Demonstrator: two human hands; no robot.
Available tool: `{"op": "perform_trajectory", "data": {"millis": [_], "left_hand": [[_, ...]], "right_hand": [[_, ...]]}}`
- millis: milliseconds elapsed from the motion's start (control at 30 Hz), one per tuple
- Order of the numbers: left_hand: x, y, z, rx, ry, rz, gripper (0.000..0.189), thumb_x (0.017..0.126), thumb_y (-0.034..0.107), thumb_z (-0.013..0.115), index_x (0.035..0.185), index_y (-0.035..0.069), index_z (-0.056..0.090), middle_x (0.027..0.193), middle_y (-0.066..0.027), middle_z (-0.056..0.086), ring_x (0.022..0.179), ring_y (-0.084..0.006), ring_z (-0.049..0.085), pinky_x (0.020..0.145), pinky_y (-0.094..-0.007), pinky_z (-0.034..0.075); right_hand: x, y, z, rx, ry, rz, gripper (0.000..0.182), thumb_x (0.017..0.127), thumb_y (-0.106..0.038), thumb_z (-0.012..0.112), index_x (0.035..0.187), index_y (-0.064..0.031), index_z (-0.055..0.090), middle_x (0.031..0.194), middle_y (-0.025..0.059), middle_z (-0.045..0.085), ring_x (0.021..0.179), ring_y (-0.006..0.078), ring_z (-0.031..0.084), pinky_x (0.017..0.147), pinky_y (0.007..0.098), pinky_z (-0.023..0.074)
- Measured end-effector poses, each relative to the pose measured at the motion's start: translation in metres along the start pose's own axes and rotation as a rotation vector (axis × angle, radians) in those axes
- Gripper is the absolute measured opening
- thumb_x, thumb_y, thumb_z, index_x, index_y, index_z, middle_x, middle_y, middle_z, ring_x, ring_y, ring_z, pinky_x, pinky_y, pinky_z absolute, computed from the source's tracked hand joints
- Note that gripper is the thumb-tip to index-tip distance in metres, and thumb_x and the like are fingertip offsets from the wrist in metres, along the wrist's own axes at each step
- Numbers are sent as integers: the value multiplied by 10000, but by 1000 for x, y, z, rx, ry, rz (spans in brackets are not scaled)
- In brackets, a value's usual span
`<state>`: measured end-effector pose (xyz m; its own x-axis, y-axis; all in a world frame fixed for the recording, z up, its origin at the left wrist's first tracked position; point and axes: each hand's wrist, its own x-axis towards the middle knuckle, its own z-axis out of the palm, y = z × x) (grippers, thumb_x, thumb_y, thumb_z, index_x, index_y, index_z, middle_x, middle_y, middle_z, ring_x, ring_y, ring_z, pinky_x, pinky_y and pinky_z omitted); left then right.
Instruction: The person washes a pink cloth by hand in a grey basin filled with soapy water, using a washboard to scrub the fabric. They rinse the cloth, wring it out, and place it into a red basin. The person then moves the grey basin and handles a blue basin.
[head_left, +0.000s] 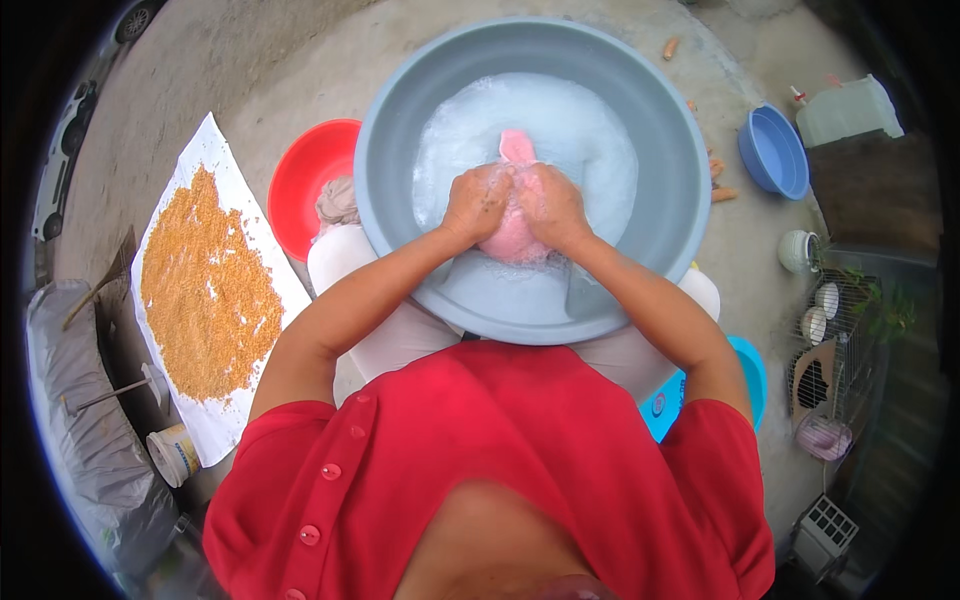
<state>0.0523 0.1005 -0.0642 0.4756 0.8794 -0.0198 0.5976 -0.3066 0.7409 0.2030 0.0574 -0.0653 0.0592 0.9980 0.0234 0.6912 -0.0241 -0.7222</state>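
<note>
A large grey-blue plastic basin (660, 142) stands before me between my knees, with cloudy, sudsy water (465, 120) in its bottom. Both my hands grip a wet pink cloth (516, 232) over the middle of the basin, knuckles close together. My left hand (478, 201) has its side of the cloth bunched in the fist, and my right hand (556, 202) clasps the other side. One end of the cloth sticks out beyond the fists, and a rounded bulk of it hangs toward me at the water. Foam partly covers the fingers.
A red basin (300, 180) holding a greyish cloth (337, 201) stands at left, beside a white sheet (217, 442) spread with yellow grain (210, 300). To the right are a blue basin (776, 154), a translucent jug (847, 112), a white pot (796, 251) and a wire cage (840, 330).
</note>
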Motion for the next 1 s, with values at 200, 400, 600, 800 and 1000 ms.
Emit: {"op": "perform_trajectory", "data": {"millis": [200,400,600,800,1000], "left_hand": [[66,-20,7,200,167,-111,382,872,360,431,907,29,617,930,-189,622,874,-377,566,780,-434,431],[-8,13,-3,-38,4,214,248,860,214,460,937,44,625,896,-176,613,869,-355,569,772,-418,438],[73,-21,4,326,43,217,234,844,177,453,965,51,609,905,-165,596,893,-330,556,786,-403,429],[13,-4,-2,-57,-79,236,221,821,157,458,948,50,604,865,-160,575,850,-332,541,768,-407,424],[36,-5,4,302,-277,131,268,853,202,418,1002,45,575,923,-173,579,883,-351,545,784,-433,424]], "right_hand": [[62,25,18,-111,65,135,389,777,-313,524,1034,-23,562,991,154,579,982,313,536,862,436,389],[-17,-7,-20,248,-62,-32,316,737,-289,516,898,-24,575,988,174,564,926,322,558,784,390,430],[59,9,3,-256,105,142,353,749,-303,495,962,-28,555,1006,172,591,936,330,561,796,378,432],[3,-8,-24,302,-152,99,372,743,-314,504,994,-41,545,987,180,604,932,327,575,799,379,439],[17,1,-16,79,-160,168,314,763,-301,478,929,-49,567,929,183,614,899,330,585,766,395,442]]}}
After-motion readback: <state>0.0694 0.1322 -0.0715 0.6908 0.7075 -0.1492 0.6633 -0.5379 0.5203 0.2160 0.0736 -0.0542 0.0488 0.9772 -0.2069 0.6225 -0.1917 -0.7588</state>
